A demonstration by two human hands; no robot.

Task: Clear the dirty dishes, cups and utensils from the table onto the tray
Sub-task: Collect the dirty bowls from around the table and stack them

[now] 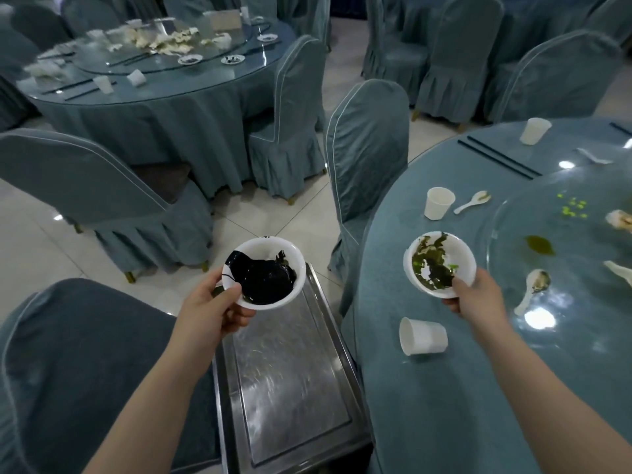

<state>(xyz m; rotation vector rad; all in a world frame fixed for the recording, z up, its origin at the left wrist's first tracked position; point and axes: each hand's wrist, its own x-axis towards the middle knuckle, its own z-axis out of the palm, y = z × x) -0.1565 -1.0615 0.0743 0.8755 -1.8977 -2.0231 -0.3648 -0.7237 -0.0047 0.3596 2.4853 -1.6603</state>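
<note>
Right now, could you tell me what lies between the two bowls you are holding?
In the head view, only the tray's far corner, floor tiles and the table's edge lie between the black-sauce bowl and the green-smeared bowl.

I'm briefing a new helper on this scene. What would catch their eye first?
Two dirty white bowls: the left hand holds one with black sauce over the steel tray, and the right hand grips one with green scraps above the table. Near it, a cup lies tipped on its side.
</note>
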